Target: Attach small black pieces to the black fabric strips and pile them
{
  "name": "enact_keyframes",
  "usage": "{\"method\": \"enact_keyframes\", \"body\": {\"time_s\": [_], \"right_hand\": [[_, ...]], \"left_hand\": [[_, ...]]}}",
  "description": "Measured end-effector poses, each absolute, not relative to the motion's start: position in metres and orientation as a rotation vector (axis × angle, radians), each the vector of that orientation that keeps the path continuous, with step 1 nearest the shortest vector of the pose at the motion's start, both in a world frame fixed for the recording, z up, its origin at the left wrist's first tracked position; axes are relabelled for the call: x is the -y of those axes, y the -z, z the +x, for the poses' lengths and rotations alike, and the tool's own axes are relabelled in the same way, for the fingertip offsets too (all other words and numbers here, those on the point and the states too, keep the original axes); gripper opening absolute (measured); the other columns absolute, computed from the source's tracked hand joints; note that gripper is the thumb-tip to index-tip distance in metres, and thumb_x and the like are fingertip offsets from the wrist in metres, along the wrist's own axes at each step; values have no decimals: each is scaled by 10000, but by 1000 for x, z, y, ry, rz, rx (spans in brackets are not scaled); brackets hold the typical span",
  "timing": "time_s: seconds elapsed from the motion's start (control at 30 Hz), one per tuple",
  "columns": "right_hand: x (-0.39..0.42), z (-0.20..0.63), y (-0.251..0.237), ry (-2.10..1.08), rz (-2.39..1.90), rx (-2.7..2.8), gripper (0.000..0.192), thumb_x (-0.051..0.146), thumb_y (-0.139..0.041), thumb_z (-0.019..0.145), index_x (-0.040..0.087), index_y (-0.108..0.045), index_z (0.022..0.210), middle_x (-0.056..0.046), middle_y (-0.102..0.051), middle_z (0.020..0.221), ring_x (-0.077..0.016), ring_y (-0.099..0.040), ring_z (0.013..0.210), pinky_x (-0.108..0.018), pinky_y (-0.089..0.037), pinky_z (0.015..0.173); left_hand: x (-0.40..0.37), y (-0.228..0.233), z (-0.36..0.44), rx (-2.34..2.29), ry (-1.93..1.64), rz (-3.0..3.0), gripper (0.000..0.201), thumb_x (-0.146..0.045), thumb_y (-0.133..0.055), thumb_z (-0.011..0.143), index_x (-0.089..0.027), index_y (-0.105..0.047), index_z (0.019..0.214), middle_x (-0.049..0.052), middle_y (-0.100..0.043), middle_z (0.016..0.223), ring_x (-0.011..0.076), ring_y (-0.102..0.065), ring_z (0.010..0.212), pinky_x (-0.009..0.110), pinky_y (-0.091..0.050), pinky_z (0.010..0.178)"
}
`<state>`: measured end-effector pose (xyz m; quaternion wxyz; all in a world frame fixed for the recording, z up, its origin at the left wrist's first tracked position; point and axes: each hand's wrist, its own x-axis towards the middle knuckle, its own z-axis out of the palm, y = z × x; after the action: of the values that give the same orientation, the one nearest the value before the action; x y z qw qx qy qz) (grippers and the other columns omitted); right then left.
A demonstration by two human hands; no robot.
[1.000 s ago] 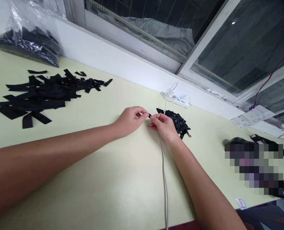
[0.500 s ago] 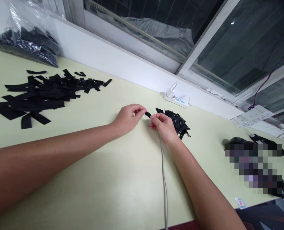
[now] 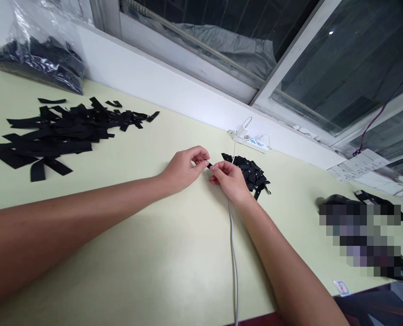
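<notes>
My left hand (image 3: 184,168) and right hand (image 3: 229,180) pinch shut on opposite ends of a short black fabric strip (image 3: 208,165), seemingly light and limp, best gripped at its tips.

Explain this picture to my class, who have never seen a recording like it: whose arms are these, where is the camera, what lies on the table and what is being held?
There is no machine here. The camera sits on a person's head and looks forward and down, so the two bare arms coming in from the bottom are that person's own. The left hand and the right hand meet over a pale yellow-green table, and together they pinch one small black strip between their fingertips. Just behind the right hand lies a small pile of black pieces. Far to the left is a spread heap of longer black strips, and behind it a clear plastic bag of more dark pieces. A white cable runs up the table toward a power strip by the wall under the window.
</notes>
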<state>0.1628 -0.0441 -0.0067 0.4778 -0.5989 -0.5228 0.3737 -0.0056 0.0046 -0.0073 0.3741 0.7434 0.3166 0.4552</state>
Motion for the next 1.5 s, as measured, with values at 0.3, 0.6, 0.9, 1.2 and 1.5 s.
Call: {"method": "enact_keyframes", "body": {"time_s": [0.3,0.6,0.9,1.2,1.5], "right_hand": [[43,163,8,-922,-1467,1278,277,456,-734,757,201,-628,775,7,-613,673,-144,-575,632,-307,-519,669],[43,164,10,-896,-1473,1322,268,464,-710,792,208,-632,795,5,-623,680,-144,-578,635,-302,-505,672],[43,165,10,-883,-1481,1342,256,458,-697,809,211,-629,802,6,-626,686,-143,-569,632,-297,-484,669],[43,166,13,-874,-1471,1360,265,470,-696,810,213,-628,803,10,-624,676,-143,-561,621,-295,-472,659],[44,165,11,-864,-1491,1364,262,471,-694,808,219,-623,797,12,-625,675,-144,-563,622,-293,-470,659]], "left_hand": [[-3,4,-5,-897,-1093,1909,149,-219,-622,861,-193,-738,952,24,-752,926,151,-640,784,283,-502,713],[-4,6,-6,-841,-1121,1940,156,-237,-583,887,-202,-734,908,24,-752,954,166,-655,845,290,-505,735],[-6,9,-5,-819,-1151,1986,157,-237,-575,887,-202,-728,891,34,-727,973,169,-652,877,294,-499,739],[-6,10,-4,-831,-1139,1963,143,-256,-577,885,-192,-705,897,22,-727,904,157,-632,796,291,-476,689],[-5,10,-5,-833,-1127,1960,151,-282,-571,883,-192,-693,884,29,-719,870,164,-626,777,298,-477,675]]}}
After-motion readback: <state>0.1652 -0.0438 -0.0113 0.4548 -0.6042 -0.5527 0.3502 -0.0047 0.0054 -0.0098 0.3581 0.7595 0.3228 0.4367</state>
